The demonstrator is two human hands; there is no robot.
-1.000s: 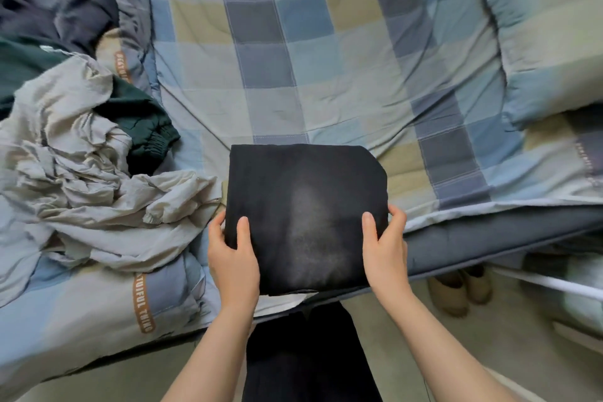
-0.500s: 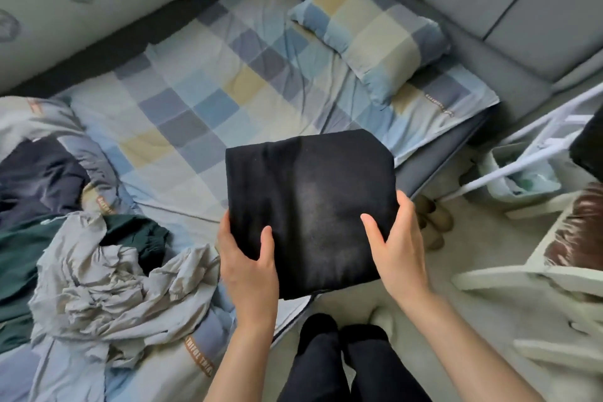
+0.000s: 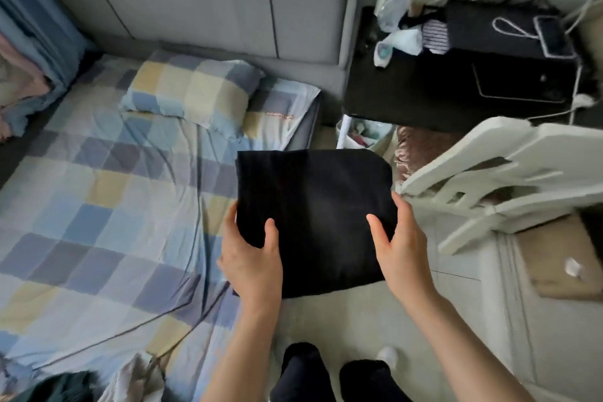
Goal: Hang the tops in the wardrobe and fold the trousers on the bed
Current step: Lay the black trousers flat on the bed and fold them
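Both hands, left hand (image 3: 253,259) and right hand (image 3: 399,246), grip the folded black trousers (image 3: 313,215), held just right of the bed (image 3: 98,206) edge.

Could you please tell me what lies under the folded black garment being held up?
Under the folded black garment: the checked bed sheet's edge at left, pale floor at right. Fingers beneath it are hidden.

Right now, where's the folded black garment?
Head view, centre: the folded black garment is held up by the left hand and right hand, over the bed's right edge and the floor, left of the white chair.
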